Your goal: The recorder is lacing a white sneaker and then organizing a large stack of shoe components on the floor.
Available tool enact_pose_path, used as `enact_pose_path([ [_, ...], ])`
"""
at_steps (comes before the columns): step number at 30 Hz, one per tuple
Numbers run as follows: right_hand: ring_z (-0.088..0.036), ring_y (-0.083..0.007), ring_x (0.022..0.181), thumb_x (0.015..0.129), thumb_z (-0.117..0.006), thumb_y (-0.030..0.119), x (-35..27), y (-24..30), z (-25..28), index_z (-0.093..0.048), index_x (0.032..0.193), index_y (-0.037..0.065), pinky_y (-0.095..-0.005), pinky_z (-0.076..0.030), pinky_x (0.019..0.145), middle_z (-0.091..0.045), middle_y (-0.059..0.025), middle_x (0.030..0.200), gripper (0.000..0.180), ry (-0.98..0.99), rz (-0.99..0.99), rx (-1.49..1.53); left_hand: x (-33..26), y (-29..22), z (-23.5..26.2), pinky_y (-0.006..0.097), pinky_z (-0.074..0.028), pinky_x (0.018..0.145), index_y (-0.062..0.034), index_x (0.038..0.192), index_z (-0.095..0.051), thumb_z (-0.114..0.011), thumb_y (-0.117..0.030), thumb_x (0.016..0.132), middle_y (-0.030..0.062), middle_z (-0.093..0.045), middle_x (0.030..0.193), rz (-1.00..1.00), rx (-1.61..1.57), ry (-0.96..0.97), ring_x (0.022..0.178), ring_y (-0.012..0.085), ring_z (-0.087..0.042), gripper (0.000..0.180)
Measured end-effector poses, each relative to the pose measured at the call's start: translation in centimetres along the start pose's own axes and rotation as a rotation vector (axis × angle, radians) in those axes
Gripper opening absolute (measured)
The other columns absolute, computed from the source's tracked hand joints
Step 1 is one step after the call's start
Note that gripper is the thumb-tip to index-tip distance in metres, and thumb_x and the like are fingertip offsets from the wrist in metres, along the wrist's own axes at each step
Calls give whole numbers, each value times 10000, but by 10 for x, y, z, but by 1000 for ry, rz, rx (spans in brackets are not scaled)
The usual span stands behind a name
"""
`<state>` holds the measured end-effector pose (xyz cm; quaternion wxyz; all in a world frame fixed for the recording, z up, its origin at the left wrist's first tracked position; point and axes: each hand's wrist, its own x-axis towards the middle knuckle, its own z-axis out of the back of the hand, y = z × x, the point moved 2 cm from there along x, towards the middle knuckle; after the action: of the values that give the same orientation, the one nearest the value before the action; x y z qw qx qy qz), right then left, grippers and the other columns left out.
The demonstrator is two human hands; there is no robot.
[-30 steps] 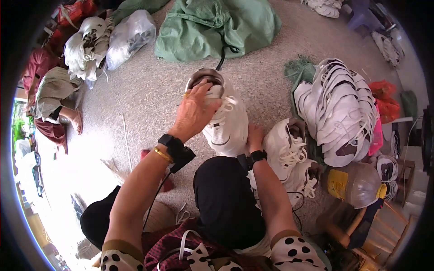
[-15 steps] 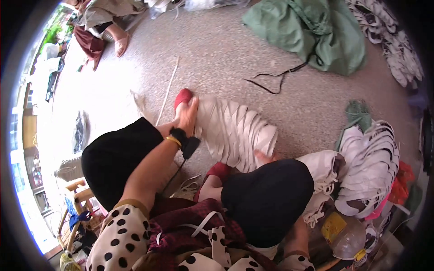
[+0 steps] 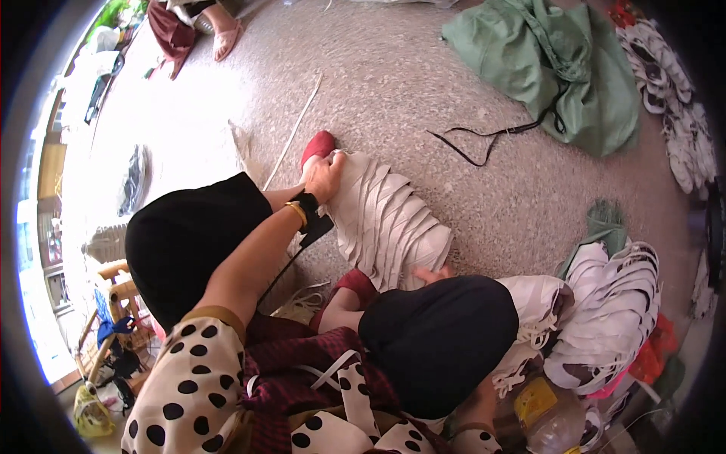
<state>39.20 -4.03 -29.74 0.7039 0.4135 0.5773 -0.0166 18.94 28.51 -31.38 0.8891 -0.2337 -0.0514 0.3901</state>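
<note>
Between my feet a fanned stack of flat white pieces (image 3: 389,223), which look like shoe uppers, lies on the floor with its layers overlapping. My left hand (image 3: 325,178) is closed on the far left end of the stack, beside my red shoe (image 3: 318,144). At the near right end my right hand (image 3: 434,274) grips the edge of the stack. Only its fingers show there; my black-clad knee (image 3: 446,333) hides the rest. A bundle of white uppers (image 3: 609,303) lies to the right, beyond a smaller white bundle (image 3: 534,293) by my knee.
A green cloth sack (image 3: 548,76) with a black cord (image 3: 484,140) lies at the far right, near more white uppers (image 3: 684,129). Low on the right stands a clear plastic bottle (image 3: 556,427). A wooden chair (image 3: 113,295) is at left. Another person's foot (image 3: 225,39) shows at the top.
The stack is more tilted and compressed, its near end shifted slightly left. My left hand has curled its fingers round the far end, where it lay flatter. The view has shifted slightly.
</note>
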Motion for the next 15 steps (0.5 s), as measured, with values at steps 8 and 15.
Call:
enact_pose_path([
  [8, -624, -338, 958, 818, -667, 224, -10, -27, -3, -590, 1114, -5, -376, -475, 828, -633, -203, 1093, 382, -54, 460, -128, 33, -26, 6, 461, -361, 1018, -6, 1108, -618, -549, -164, 818, 192, -535, 1239, -149, 445, 151, 1139, 360, -491, 338],
  [15, -639, -344, 898, 834, -643, 149, -127, -30, 47, -622, 1062, -9, -368, -499, 752, -663, -203, 998, 278, -126, 864, -8, 46, -170, 2, 419, -449, 946, 17, 1195, -606, -559, -191, 876, 241, -598, 1196, -415, 67, 443, 1108, 366, -579, 384],
])
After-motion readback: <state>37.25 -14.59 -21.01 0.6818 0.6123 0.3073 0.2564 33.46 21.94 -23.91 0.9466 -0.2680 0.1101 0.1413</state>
